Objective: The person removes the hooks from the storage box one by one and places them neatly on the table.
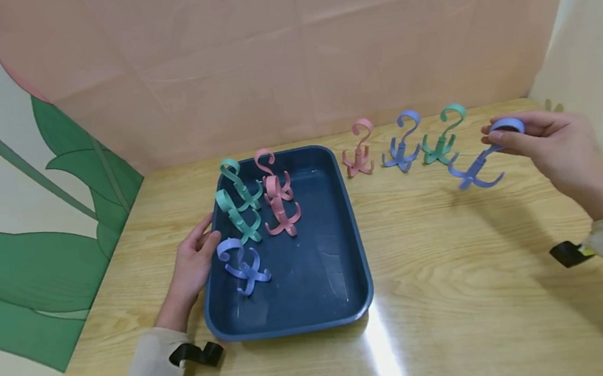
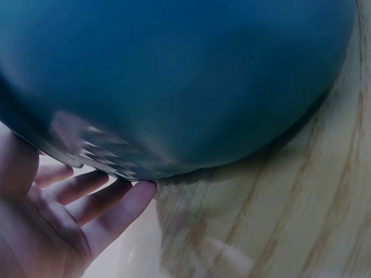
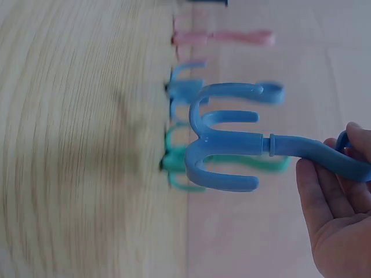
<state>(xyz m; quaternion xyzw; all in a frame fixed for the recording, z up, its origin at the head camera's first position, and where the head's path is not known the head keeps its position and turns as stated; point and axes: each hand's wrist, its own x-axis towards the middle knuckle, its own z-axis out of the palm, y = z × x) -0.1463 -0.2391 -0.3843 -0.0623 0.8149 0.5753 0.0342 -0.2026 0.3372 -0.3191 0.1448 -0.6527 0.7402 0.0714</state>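
My right hand [image 1: 562, 148] holds a blue four-pronged hanging hook [image 1: 477, 171] by its curved top, above the table at the right. Seen from the right wrist, the prongs of the blue hook [image 3: 226, 142] point away from the fingers. My left hand [image 1: 193, 263] touches the left side of a dark blue tray [image 1: 360, 249], its fingers [image 2: 124, 211] fairly straight along the outer wall. Inside the tray lie two green hooks [image 1: 247, 197], two pink hooks [image 1: 284, 217] and a blue hook [image 1: 248, 272], all towards its left side.
Behind the held hook, a pink hook [image 1: 358, 160], another blue hook [image 1: 401, 154] and a green hook [image 1: 438, 148] stand upright in a row along the back of the wooden table [image 1: 434, 296]. A pinkish covered wall [image 1: 299, 59] rises behind them.
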